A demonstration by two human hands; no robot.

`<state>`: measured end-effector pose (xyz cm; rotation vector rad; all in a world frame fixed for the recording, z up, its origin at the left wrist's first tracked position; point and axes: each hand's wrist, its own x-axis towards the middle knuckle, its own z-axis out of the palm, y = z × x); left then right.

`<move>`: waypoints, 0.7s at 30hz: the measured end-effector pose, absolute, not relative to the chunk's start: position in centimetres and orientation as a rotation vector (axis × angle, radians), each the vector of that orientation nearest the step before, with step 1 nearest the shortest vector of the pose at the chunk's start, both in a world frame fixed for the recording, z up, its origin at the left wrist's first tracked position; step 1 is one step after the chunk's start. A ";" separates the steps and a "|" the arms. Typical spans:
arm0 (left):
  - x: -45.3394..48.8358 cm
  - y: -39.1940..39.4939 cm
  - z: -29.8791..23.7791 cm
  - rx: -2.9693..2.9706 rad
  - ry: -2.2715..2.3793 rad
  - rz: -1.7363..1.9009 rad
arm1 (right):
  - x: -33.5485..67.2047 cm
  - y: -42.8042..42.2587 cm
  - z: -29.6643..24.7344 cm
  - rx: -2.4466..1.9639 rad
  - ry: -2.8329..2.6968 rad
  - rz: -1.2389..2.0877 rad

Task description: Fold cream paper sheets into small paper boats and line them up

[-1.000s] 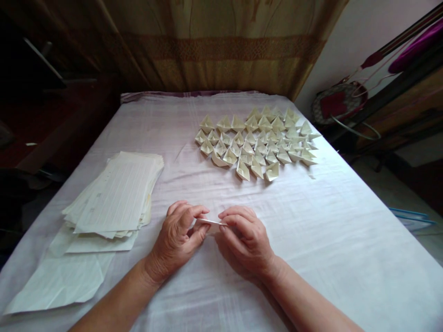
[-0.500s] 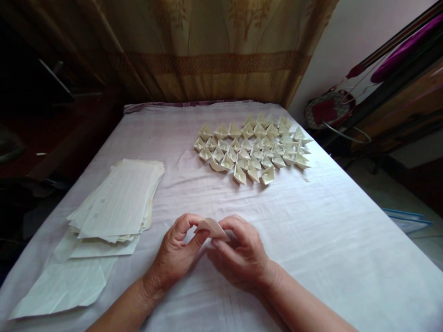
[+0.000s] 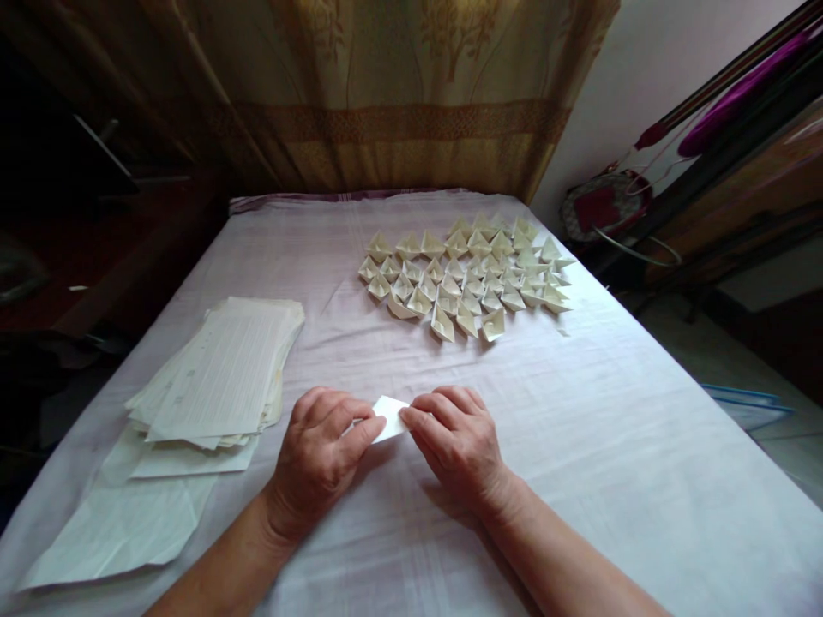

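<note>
Both hands meet over the white cloth [image 3: 610, 446]. The left hand [image 3: 318, 458] and the right hand [image 3: 459, 446] each pinch an end of a small piece of paper [image 3: 389, 417], fingers closed narrow on it, so it sits between the two hands just above the cloth. It looks partly folded; its exact shape cannot be read. Judged from the layout, the work is well advanced: a dense group of paper boats [image 3: 466, 274] lies well ahead of the right hand, while a thick stack of sheets [image 3: 222, 377] lies unfolded just left of the left hand, with a loose sheet [image 3: 116, 531] nearer the left forearm. Bare cloth gives room ahead of and right of the hands; the cloth's edge falls away far right.
</note>
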<state>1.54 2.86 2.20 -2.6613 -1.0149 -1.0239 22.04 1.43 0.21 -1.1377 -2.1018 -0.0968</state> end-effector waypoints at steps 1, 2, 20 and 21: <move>1.5 2.8 2.0 -2.654 -1.014 -1.005 | 21.9 1.4 0.1 -1.149 -2.106 -0.090; 1.5 2.7 1.8 -2.649 -1.019 -0.980 | 21.8 1.4 0.0 -1.162 -2.114 -0.079; -0.1 0.8 0.4 -2.766 -1.463 -0.819 | 23.0 1.1 -0.6 -1.237 -2.180 0.396; -0.1 0.8 0.3 -2.758 -1.516 -0.816 | 22.9 1.2 -0.6 -1.266 -2.151 0.409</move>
